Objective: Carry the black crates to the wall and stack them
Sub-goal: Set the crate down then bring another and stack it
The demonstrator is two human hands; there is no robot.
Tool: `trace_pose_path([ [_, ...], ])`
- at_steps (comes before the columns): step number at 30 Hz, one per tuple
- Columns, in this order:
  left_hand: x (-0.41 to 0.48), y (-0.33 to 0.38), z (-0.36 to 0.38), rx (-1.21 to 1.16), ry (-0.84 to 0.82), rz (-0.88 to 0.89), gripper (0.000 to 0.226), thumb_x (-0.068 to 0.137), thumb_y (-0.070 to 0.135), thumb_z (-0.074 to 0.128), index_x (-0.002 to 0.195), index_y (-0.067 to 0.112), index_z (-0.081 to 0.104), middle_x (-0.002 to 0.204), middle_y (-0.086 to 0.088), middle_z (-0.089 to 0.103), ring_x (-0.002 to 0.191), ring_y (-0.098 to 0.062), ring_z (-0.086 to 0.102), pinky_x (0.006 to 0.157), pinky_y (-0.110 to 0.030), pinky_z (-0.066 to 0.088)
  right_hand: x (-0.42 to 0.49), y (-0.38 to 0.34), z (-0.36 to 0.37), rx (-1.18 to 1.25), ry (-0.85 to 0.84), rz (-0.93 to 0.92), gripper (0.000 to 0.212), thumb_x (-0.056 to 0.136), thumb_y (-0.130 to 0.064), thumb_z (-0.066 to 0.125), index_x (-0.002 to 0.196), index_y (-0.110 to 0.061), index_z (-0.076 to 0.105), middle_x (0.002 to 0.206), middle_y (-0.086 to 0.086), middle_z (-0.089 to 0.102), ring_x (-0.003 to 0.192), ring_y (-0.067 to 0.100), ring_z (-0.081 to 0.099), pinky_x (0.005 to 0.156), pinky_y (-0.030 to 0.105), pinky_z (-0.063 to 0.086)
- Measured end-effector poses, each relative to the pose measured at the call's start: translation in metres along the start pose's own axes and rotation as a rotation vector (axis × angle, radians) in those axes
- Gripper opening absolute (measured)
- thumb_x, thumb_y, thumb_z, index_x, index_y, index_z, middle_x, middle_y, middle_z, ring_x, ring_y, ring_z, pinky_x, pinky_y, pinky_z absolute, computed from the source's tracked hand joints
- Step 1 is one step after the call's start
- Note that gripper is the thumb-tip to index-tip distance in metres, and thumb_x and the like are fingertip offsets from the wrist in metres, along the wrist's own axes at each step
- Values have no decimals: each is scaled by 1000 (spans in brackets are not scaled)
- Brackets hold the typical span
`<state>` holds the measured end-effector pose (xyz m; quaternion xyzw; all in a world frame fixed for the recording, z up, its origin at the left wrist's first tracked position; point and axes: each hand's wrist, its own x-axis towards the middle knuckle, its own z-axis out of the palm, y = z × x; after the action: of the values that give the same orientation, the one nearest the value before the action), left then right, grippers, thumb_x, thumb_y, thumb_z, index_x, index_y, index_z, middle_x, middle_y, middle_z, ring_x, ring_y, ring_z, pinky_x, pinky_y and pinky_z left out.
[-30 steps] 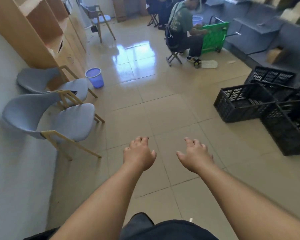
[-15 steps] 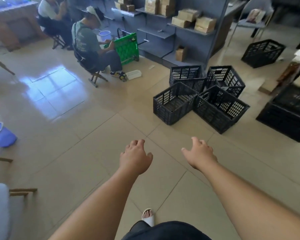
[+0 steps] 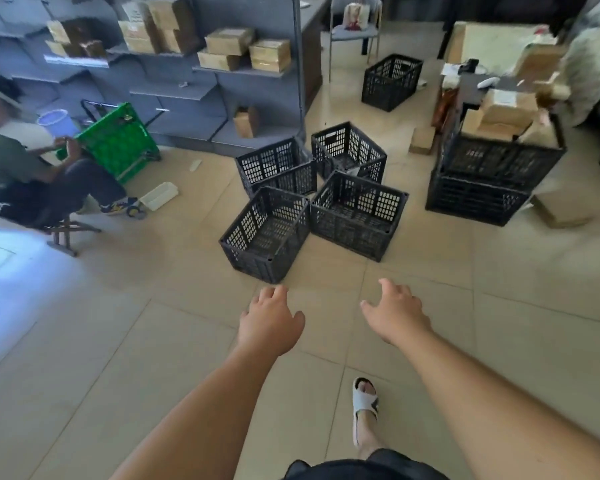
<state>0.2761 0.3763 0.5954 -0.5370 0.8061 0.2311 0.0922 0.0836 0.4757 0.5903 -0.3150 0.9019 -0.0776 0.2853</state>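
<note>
Both arms reach out in front of the person, over the tiled floor (image 3: 118, 341). The left hand (image 3: 269, 320) is palm down with its fingers loosely bent. It holds nothing and touches nothing. The right hand (image 3: 397, 311) is the same, loose and empty, with the thumb sticking out to the side. The two hands are near each other but apart.

Just past the hands, four black crates sit on the floor in a bunch. The near left crate (image 3: 265, 233) and the near right crate (image 3: 359, 216) touch at a corner. The far left crate (image 3: 278, 166) and the far right crate (image 3: 349, 152) sit right behind them. All four look empty. The hands are near the front crates but not touching them.

To the right, two more black crates are in a stack (image 3: 492, 181), and the top one has brown boxes in it. One lone crate (image 3: 392, 81) sits far back by a chair.

A seated person (image 3: 21, 168) on the left holds a green cart (image 3: 115, 140). Grey shelves (image 3: 187, 95) behind carry cardboard boxes. One foot in a white sandal (image 3: 364, 407) shows below the arms.
</note>
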Motion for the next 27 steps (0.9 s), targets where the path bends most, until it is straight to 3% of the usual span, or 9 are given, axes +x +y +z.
trace_pose_path([
  [11,164,80,-67,23,51,-20,59,95,45,47,149,24,35,147,-2,42,134,-27,42,104,-47,41,184,-67,-95,-113,11,-115,64,95,-55,45,151,-27,28,149,6,38,133,30,39,99,47,42],
  [18,280,54,-108,-7,27,-87,58,95,46,46,148,25,35,149,-2,42,136,-29,41,105,-48,40,283,-138,-105,-148,-37,-135,66,94,-54,45,152,-27,26,152,6,34,134,31,37,104,50,41],
  [27,429,29,-177,9,-12,-47,55,94,45,45,145,23,39,146,-3,44,133,-30,43,102,-49,40,389,-258,-127,-109,-7,-111,64,96,-54,45,151,-27,28,152,7,35,136,33,35,105,51,38],
])
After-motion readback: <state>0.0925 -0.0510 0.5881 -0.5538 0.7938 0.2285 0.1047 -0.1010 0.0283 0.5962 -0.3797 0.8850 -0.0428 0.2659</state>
